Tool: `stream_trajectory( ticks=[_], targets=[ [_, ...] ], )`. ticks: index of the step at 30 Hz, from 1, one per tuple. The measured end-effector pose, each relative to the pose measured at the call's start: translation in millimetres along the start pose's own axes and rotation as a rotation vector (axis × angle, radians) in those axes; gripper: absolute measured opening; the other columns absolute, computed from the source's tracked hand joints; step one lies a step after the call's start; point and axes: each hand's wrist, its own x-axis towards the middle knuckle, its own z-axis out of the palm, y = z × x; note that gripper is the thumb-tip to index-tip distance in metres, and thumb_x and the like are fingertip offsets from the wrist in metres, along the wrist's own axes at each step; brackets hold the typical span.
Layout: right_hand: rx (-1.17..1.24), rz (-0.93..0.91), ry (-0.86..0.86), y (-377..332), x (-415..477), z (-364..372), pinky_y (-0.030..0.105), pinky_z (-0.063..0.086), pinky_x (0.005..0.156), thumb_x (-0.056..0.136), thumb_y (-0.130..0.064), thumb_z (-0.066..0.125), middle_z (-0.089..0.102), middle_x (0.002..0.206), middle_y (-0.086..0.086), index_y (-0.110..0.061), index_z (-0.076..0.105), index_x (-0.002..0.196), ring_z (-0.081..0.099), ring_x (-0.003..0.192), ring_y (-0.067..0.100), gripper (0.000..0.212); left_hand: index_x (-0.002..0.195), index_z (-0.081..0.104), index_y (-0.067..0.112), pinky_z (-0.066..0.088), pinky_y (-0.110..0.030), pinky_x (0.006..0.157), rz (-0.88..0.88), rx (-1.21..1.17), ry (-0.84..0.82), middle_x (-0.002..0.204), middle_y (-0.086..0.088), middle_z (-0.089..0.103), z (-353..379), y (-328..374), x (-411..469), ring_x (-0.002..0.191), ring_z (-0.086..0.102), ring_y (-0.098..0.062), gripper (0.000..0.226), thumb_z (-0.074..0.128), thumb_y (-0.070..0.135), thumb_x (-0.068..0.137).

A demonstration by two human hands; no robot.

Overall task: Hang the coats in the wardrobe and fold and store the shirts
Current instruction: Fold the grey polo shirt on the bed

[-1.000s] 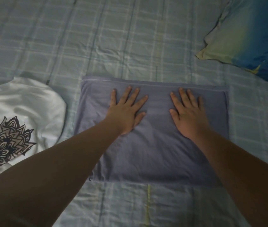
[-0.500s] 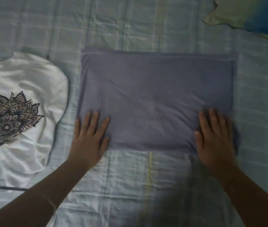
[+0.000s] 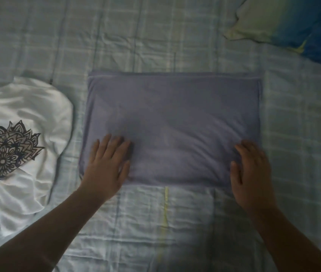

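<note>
While the checked bed (image 3: 175,222) spread under everything in view, we had the folded lilac-grey shirt (image 3: 173,122) lying flat near its middle, a tidy rectangle with its long edges running across us. To the left of it, just apart, the white shirt with a mandala print (image 3: 24,118) lay rumpled and unfolded. A blue and yellow pillow (image 3: 293,22) sat well away at the far right corner.

Our left hand (image 3: 106,165) rested on the near left corner of the folded shirt, its grip wide, fingers spread flat on the cloth and holding nothing. Our right hand (image 3: 252,173) lay on the near right corner, its grip likewise wide and pressing, not pinching, though its fingertips were blurred.

We judged the shirt light, soft and limp, in no way fragile. Its stacked layers would likely slide over one another, so a lift by one corner would let it sag and open. We thought the best hold was along both short sides at once, fingers slid under the whole stack and thumbs on top, carrying it level. The white shirt looked just as soft and had yet to be folded.
</note>
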Motion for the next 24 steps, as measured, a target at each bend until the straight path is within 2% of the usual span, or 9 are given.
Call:
stream_trajectory(
  ticks=[3,6,8,10,12,13,15,17,24],
  targets=[
    [0.015,0.111,0.039,9,-4,-12,0.051,0.044,0.1,0.081,-0.018,0.055,0.061,0.125,0.021,-0.001,0.061,0.121,0.055,0.113,0.043,0.044,0.132,0.058,0.004,0.036,-0.05,0.112,0.143,-0.087,0.042,0.133,-0.015,0.059,-7,46,49,0.133,0.046,-0.04,0.048,0.046,0.03,0.094],
    [0.085,0.342,0.049,15,-5,-19,0.048,0.045,0.094,0.077,-0.014,0.062,0.063,0.113,0.017,-0.005,0.062,0.118,0.055,0.104,0.04,0.042,0.124,0.061,0.008,0.053,-0.042,0.089,0.208,-0.192,0.051,0.114,-0.012,0.065,-10,111,105,0.106,0.06,-0.035,0.04,0.048,0.027,0.091],
    [0.099,0.481,0.067,17,-5,-21,0.046,0.046,0.089,0.075,-0.01,0.072,0.063,0.108,0.014,-0.008,0.062,0.115,0.056,0.1,0.039,0.041,0.12,0.057,0.017,0.053,-0.035,0.075,0.178,-0.293,0.018,0.105,-0.008,0.065,-12,158,142,0.095,0.063,-0.031,0.032,0.047,0.029,0.092],
    [0.138,0.567,0.057,20,-4,-23,0.046,0.047,0.087,0.073,-0.009,0.075,0.063,0.105,0.015,-0.008,0.062,0.112,0.057,0.098,0.039,0.041,0.109,0.05,0.022,0.042,-0.028,0.066,0.11,-0.356,-0.063,0.098,-0.005,0.062,-9,200,179,0.086,0.063,-0.029,0.018,0.051,0.033,0.094],
    [0.211,0.655,-0.019,24,-2,-25,0.046,0.049,0.086,0.079,-0.016,0.074,0.062,0.104,0.018,-0.005,0.06,0.111,0.059,0.098,0.04,0.036,0.101,0.048,0.02,0.036,-0.029,0.066,0.054,-0.358,-0.142,0.095,-0.008,0.06,-1,238,217,0.086,0.062,-0.031,0.019,0.055,0.036,0.095],
    [0.205,0.7,-0.094,26,-1,-25,0.045,0.049,0.085,0.083,-0.023,0.071,0.063,0.104,0.018,-0.005,0.059,0.11,0.06,0.099,0.039,0.034,0.104,0.049,0.017,0.039,-0.032,0.067,0.021,-0.349,-0.181,0.099,-0.011,0.061,3,255,234,0.091,0.062,-0.033,0.024,0.055,0.039,0.096],
    [0.131,0.746,-0.231,28,0,-25,0.039,0.049,0.081,0.088,-0.037,0.063,0.064,0.102,0.013,-0.011,0.054,0.106,0.063,0.099,0.035,0.033,0.127,0.046,0.007,0.048,-0.04,0.084,-0.055,-0.285,-0.264,0.118,-0.016,0.06,12,280,263,0.107,0.06,-0.035,0.049,0.051,0.046,0.098],
    [0.119,0.757,-0.265,27,0,-27,0.035,0.046,0.073,0.089,-0.045,0.059,0.064,0.098,0.008,-0.018,0.047,0.098,0.066,0.095,0.031,0.031,0.143,0.035,0.004,0.046,-0.043,0.099,-0.124,-0.188,-0.338,0.134,-0.016,0.055,21,295,283,0.12,0.055,-0.033,0.068,0.044,0.055,0.099],
    [0.065,0.652,-0.332,37,3,-27,0.033,0.049,0.072,0.087,-0.059,0.05,0.064,0.096,-0.001,-0.026,0.033,0.092,0.067,0.092,0.023,0.038,0.142,0.035,0.005,0.046,-0.039,0.091,-0.244,-0.087,-0.361,0.138,-0.011,0.053,32,313,306,0.124,0.055,-0.029,0.083,0.047,0.069,0.091]
  ],
)
